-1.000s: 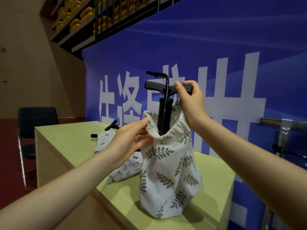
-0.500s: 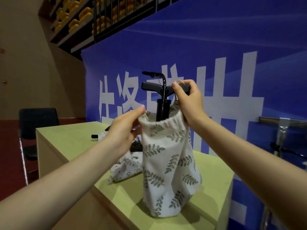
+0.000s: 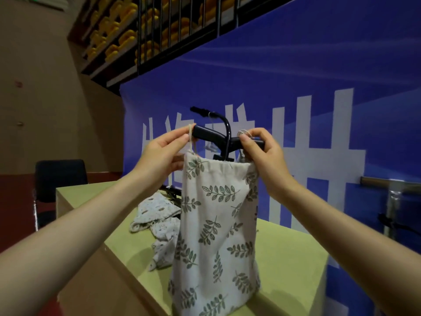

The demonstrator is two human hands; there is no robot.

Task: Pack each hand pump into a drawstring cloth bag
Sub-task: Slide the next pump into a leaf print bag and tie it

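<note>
A white drawstring cloth bag (image 3: 216, 236) printed with green leaves stands upright on the yellow-green table (image 3: 291, 270). A black hand pump (image 3: 218, 139) sits inside it; only the T-handle and curved hose stick out of the mouth. My left hand (image 3: 164, 156) pinches the drawstring loop at the bag's left top corner, next to the left end of the handle. My right hand (image 3: 262, 153) pinches the drawstring at the right top corner, over the right end of the handle. The bag's mouth is pulled up just under the handle.
Several more patterned cloth bags (image 3: 157, 215) lie crumpled on the table behind and left of the standing bag, with a black pump part (image 3: 170, 191) showing beyond them. A dark chair (image 3: 59, 179) stands at the left. A blue banner (image 3: 319, 110) backs the table; a metal rail (image 3: 391, 185) is at right.
My left hand rose from the bag's rim to the left drawstring loop by the handle. The bag's mouth was drawn higher up the pump; my right hand stayed at the handle's right end.
</note>
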